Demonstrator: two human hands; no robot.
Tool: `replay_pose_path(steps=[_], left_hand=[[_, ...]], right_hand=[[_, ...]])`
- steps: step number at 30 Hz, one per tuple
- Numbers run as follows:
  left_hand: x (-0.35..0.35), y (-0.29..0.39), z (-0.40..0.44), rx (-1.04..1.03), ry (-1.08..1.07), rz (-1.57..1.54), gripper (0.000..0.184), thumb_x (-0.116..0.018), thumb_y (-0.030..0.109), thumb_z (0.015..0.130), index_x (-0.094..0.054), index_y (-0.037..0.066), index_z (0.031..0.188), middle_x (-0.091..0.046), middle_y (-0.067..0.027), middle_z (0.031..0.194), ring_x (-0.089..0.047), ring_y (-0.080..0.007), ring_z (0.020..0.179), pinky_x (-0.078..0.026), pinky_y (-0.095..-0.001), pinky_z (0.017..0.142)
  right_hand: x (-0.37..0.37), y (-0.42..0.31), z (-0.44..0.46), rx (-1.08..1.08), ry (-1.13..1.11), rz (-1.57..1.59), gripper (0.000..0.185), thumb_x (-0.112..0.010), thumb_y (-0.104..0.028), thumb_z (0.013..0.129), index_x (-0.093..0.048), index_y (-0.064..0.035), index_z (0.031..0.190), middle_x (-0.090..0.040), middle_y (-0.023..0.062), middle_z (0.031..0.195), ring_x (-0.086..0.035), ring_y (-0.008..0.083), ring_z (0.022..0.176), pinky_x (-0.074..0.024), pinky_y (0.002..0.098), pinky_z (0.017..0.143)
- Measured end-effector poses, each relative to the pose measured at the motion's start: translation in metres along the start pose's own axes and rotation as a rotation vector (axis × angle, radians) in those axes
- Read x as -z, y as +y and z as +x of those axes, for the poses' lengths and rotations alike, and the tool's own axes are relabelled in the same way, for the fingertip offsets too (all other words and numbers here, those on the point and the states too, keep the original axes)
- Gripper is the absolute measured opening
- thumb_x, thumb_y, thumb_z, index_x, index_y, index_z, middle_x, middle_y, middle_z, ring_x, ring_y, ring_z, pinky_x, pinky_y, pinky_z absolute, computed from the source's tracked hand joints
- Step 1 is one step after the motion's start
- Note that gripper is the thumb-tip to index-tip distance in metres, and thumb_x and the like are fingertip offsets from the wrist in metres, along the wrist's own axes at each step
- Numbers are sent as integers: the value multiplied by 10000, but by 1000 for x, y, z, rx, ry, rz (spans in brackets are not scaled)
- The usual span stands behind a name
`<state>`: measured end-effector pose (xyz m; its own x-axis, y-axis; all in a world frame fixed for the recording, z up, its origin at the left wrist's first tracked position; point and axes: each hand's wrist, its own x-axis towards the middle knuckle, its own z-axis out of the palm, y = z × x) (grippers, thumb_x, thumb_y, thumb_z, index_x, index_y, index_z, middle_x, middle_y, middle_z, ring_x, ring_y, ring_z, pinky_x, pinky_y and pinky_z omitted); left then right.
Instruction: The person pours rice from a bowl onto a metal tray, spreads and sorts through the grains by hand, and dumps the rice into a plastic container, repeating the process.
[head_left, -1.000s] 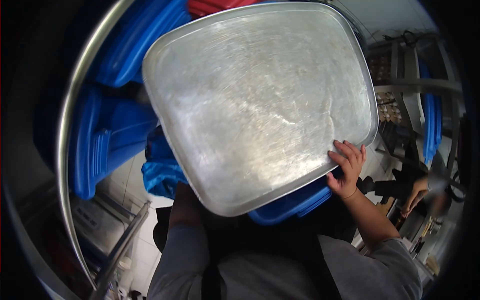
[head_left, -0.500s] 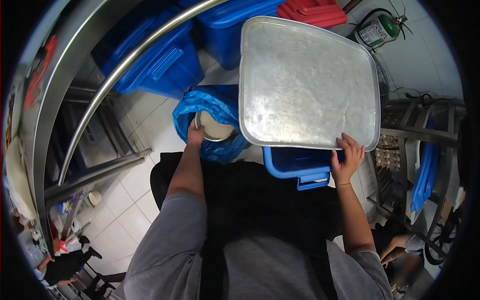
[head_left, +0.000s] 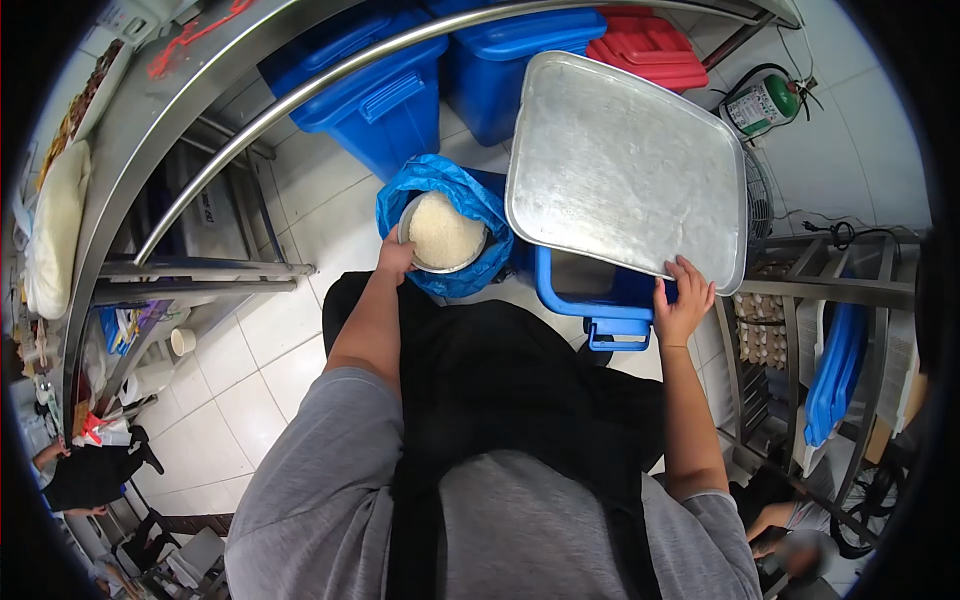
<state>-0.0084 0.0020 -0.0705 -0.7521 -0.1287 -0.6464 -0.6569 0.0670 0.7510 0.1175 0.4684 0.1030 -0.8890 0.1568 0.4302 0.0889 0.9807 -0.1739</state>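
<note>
My left hand (head_left: pixel 396 256) grips the near left rim of a round metal bowl (head_left: pixel 407 218). A heap of white grain (head_left: pixel 445 232), which looks like rice, fills the bowl. It is held at the mouth of a crumpled blue plastic bag (head_left: pixel 425 174), whose inside is mostly hidden. My right hand (head_left: pixel 684 303) is closed on the near right edge of a large metal tray (head_left: pixel 630 165), fingers on top, with the thumb's hold partly hidden. The tray is raised over a blue bin (head_left: pixel 562 302) with a handle at its front, covering much of its opening.
Blue lidded bins (head_left: pixel 375 110) and a red lid (head_left: pixel 648 48) stand at the back. A curved metal rail (head_left: pixel 270 108) runs along the left. A fire extinguisher (head_left: pixel 765 105) is at the far right, above racks with egg trays (head_left: pixel 762 335). Other people appear at the lower edges.
The bowl has gone from tilted inside the bag to more level at its mouth, and its grain now shows as a full heap. My right hand still holds the tray, while the view has shifted.
</note>
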Motion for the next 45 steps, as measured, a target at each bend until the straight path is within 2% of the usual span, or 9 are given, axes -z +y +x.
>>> replay_pose_path(steps=[4,7,10,12,24,34,35,45], left_hand=[[12,6,-18,-49,50,28,556,-516,28,863,-453,180,1394,-637,-101,1124,-671,-241,838,-553,-332,552],[22,16,-27,-57,47,-16,587,-512,16,851,-435,184,1408,-636,-109,1123,-677,-251,805,-554,-337,533],[30,26,-36,-29,11,68,620,-503,-4,835,-423,189,1419,-632,-122,1132,-683,-262,787,-565,-354,530],[30,29,-39,10,35,11,631,-541,10,850,-402,229,1425,-622,-100,1148,-667,-248,885,-568,-378,633],[42,19,-41,107,77,31,693,-545,4,852,-350,310,1442,-593,-75,1209,-653,-223,954,-581,-356,690],[58,12,-49,51,23,-46,632,-529,4,896,-348,292,1428,-575,-86,1231,-640,-235,976,-576,-368,688],[58,13,-52,37,37,-68,634,-531,-8,872,-378,259,1427,-584,-91,1230,-649,-266,997,-592,-389,672],[61,34,-77,-40,-10,-180,553,-517,17,924,-385,241,1413,-589,-99,1210,-654,-246,967,-599,-367,662]], right_hand=[[1,-2,0,-5,13,6,298,-693,-327,794,-648,-200,1059,-600,-21,1220,-512,210,1189,-188,495,1124],[1,-1,1,-11,23,10,294,-695,-328,793,-651,-202,1054,-600,-21,1216,-513,211,1188,-193,493,1123],[1,-1,0,-12,32,20,293,-696,-330,792,-653,-202,1052,-600,-19,1213,-516,213,1185,-196,494,1123],[1,-1,1,-12,36,24,294,-696,-331,791,-654,-203,1052,-601,-17,1211,-517,214,1183,-197,494,1123],[3,-2,0,-32,33,45,297,-702,-338,779,-664,-210,1045,-604,-19,1198,-512,215,1184,-199,493,1123],[4,-3,2,-35,43,59,287,-708,-336,772,-673,-208,1027,-602,-15,1198,-508,221,1190,-203,488,1123],[4,-3,2,-38,48,64,287,-708,-336,772,-673,-208,1027,-602,-15,1198,-508,221,1190,-203,488,1123],[7,-5,2,-53,57,81,292,-715,-332,760,-682,-205,1020,-596,-8,1208,-505,235,1193,-215,497,1120]])
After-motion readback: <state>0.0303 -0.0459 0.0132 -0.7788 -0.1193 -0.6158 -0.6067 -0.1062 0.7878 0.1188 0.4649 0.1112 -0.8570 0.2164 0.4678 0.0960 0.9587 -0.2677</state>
